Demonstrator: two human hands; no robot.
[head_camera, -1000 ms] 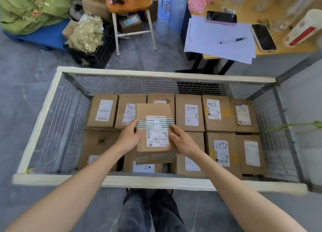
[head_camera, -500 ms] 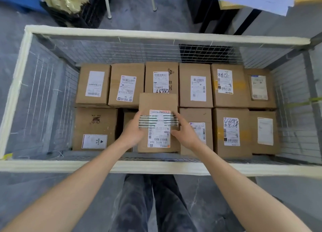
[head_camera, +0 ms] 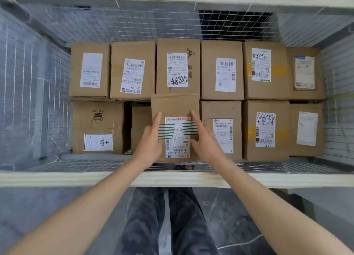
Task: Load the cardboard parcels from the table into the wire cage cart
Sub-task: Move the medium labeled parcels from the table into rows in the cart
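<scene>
Cardboard parcel (head_camera: 175, 105), striped tape across its label, was carried between left hand (head_camera: 150, 142) and right hand (head_camera: 206, 139), both with fingers straight and pressed flat to its sides, inside the wire cage cart (head_camera: 172, 179). It hung partly over a lower box (head_camera: 140, 124) just outside the left hand. Seating it well probably called for lowering it level, then drawing the fingers out sideways.

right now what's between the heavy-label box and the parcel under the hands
A plain brown box, apparently sitting lower than both, shown in the head view.
</scene>
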